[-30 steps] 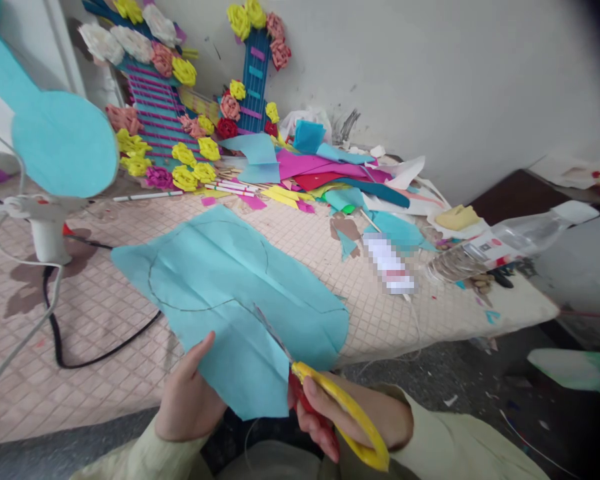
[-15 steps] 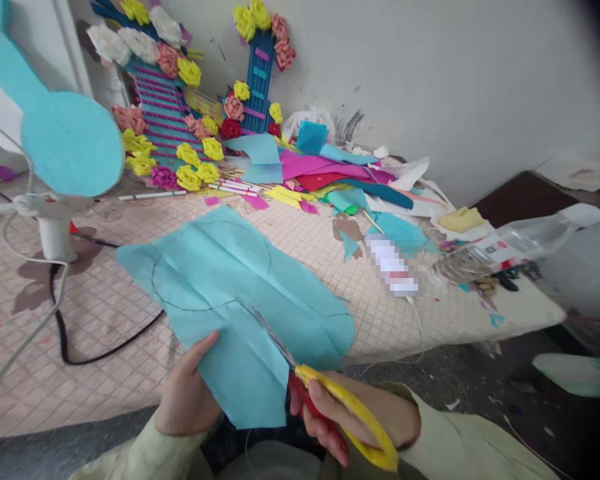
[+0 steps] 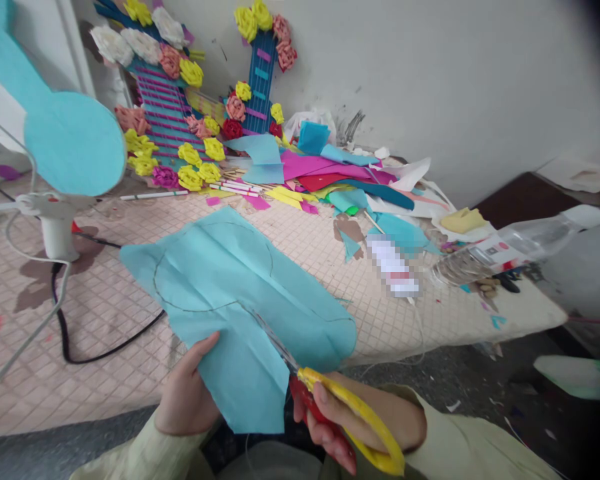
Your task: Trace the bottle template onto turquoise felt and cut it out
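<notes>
A sheet of light blue paper point(image 3: 220, 267) with a dark curved outline drawn on it lies over the table's front edge. My left hand point(image 3: 193, 387) pinches its lower left edge, thumb on top and fingers hidden underneath. In my right hand point(image 3: 340, 413) is a pair of scissors point(image 3: 357, 400) with one yellow and one red handle. The blades sit in a cut that runs from the sheet's lower edge along the drawn line. Left of the cut, a flap of the paper hangs down toward me.
Flower-covered paper models point(image 3: 165, 113) stand against the wall. Coloured paper scraps point(image 3: 330, 170) are heaped at the back. A plastic bottle point(image 3: 500, 250) lies at the right, near a blurred white object point(image 3: 393, 267). A round light blue shape point(image 3: 75, 143) and a black cable point(image 3: 105, 360) are at the left.
The scissors and my right hand have shifted slightly right and down. The hanging paper flap sits a little lower. My left hand keeps its hold.
</notes>
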`<action>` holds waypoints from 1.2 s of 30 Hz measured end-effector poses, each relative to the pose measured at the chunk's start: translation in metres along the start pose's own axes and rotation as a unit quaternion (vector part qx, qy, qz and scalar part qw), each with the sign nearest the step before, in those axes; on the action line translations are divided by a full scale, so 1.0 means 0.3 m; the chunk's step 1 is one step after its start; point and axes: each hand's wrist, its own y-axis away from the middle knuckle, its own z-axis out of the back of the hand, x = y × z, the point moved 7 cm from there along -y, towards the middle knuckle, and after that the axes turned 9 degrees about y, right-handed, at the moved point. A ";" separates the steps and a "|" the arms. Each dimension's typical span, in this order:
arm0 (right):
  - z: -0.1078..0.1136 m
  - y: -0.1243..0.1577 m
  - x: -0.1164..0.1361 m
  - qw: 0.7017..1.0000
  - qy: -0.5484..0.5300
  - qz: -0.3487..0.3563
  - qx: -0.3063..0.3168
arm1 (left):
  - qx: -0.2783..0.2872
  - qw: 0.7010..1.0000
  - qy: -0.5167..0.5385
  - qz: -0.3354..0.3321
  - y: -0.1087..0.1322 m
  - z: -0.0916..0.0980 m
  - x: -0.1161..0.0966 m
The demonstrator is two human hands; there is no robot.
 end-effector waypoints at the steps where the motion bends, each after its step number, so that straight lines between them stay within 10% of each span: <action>1: 0.000 0.000 0.000 1.000 -0.002 -0.001 0.000 | -0.007 1.000 -0.001 0.000 -0.004 0.006 -0.001; 36: 0.021 -0.003 -0.035 0.999 -0.026 -0.021 0.017 | 0.010 1.000 -0.008 -0.021 0.016 -0.003 -0.003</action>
